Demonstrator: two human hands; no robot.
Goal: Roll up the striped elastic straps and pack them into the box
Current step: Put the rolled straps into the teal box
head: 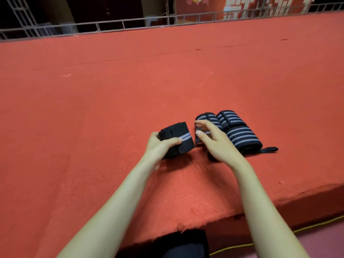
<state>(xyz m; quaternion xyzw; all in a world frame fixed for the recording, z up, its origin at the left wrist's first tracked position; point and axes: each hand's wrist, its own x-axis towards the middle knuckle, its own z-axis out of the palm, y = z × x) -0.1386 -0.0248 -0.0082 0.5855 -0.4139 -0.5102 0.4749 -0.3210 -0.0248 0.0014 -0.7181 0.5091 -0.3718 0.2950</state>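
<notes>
On the red felt surface (111, 99), the rolled strap (178, 138) furthest left was gripped by the left hand (160, 146), the thumb laid across its top and the fingers curled round its far end. Only one grey stripe was shown on its black wrap. Just to its right, the right hand (214, 142) was held over a second roll (208, 118), fingers apart and loosely bent; whether that roll was touched could not be told. A third roll (230, 118) and a fourth roll (242, 137) were laid close together beyond, a black tab (270, 149) trailing from the fourth. Rolling was judged nearly finished. No box was seen, so one would have to be brought within reach before packing, each roll being held tight.
</notes>
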